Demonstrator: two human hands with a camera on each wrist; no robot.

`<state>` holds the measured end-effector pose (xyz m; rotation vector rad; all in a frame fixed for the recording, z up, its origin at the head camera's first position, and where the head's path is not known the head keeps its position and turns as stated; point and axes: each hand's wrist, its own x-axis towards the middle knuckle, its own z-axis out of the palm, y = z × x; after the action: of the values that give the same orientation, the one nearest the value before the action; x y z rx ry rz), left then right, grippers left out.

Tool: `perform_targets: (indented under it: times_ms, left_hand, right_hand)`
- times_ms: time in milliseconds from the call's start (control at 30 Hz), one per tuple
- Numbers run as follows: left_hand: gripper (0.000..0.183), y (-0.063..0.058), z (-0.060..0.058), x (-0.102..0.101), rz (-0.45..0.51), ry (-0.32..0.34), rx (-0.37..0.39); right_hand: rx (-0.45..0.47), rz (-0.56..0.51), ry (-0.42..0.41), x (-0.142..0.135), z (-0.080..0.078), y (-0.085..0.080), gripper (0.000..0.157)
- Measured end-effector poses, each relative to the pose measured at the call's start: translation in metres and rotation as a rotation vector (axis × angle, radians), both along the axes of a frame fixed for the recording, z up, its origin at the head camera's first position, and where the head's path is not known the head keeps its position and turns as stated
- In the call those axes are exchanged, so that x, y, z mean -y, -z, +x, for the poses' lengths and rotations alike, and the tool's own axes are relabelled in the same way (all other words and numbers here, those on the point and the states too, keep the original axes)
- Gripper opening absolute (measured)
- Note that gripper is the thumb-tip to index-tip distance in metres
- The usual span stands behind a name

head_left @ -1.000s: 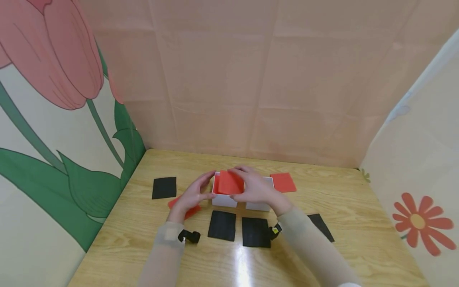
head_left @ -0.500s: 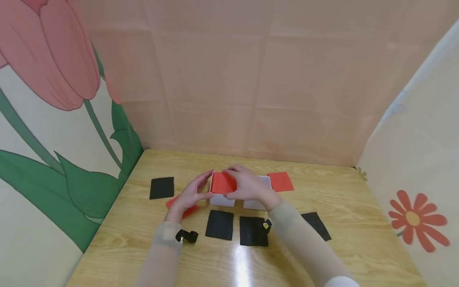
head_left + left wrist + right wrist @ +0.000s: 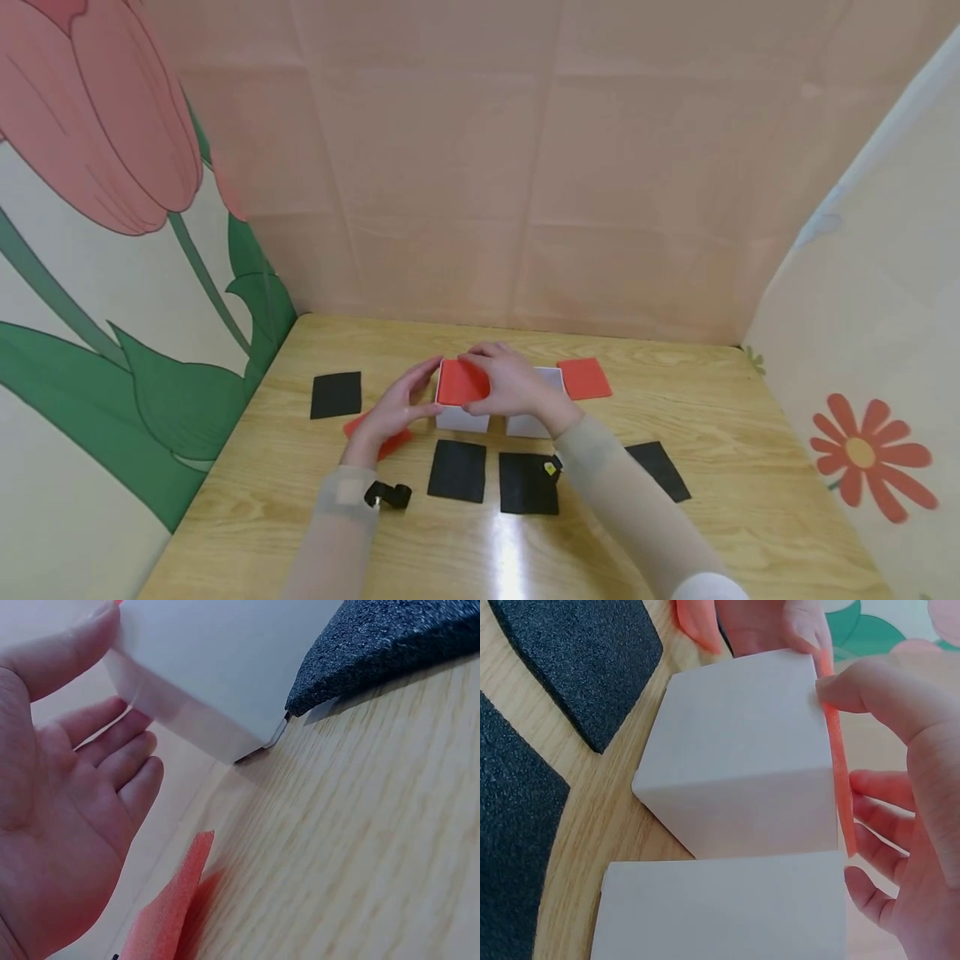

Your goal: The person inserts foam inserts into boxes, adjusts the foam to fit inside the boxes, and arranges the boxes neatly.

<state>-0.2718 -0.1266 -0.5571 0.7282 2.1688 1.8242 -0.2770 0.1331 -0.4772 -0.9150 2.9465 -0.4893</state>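
Atop left white box (image 3: 462, 419) | right fingers (image 3: 885, 789) grip red square (image 3: 460, 383), partly hiding it | left fingers (image 3: 129, 762) uncurled

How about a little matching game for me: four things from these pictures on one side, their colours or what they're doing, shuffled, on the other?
Column one:
1. Left hand
2. Right hand
3. Leftmost small square on the table
4. Daisy-like flower

Column two:
A. Black
B. Holding a red square at the top of the left white box
C. Red petals round a yellowish centre
D. At the outer side of that same box

Pairs: 1-D, 2-B, 3-A, 4-C
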Motion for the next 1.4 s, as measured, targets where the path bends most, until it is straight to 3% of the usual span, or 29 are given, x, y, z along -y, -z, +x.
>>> perform_targets:
  times_ms: [533,933,1167,1400]
  left_hand:
    - [0.089,0.000,-0.002,0.001,-0.016,-0.018,0.010]
    - [0.090,0.000,-0.002,0.001,-0.017,-0.016,0.010]
    - [0.090,0.004,-0.003,0.000,-0.027,-0.013,-0.014]
    - [0.091,0.004,-0.003,-0.001,-0.040,-0.032,0.004]
  right_hand:
    - [0.078,-0.003,-0.039,-0.001,-0.004,0.000,0.092]
    - [0.121,-0.029,-0.026,-0.001,-0.004,0.000,0.090]
    - [0.146,-0.079,0.009,-0.015,-0.001,-0.003,0.093]
    - [0.073,-0.102,0.051,-0.035,0.002,-0.004,0.083]
